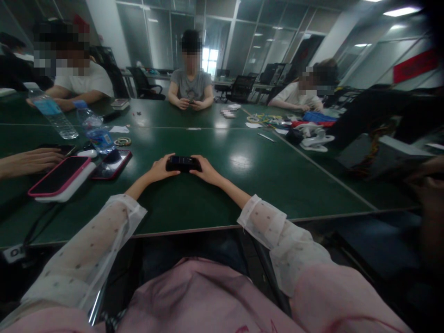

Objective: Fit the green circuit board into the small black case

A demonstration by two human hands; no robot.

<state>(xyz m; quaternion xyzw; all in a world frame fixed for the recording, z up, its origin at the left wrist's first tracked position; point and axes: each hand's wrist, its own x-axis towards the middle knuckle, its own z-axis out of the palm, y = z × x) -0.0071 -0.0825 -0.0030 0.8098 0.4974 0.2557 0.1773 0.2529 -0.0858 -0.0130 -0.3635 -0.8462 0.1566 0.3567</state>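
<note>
Both of my hands hold a small black device [183, 163] with a dark screen, level above the green table [194, 203]. My left hand [163, 168] grips its left end, the thumb along the near edge. Around the right end is my right hand [206, 170], also closed on it. Left of my hands lies a phone in a red case [113, 164], with a roll of tape [122, 141] behind it.
Two plastic bottles [55, 113] [95, 129] lean at the left, near a pink-edged phone [60, 175] on a white item and another person's hand [38, 159]. Cables [265, 119] and a white clamp-like object [315, 138] lie at right. Several people sit around the table.
</note>
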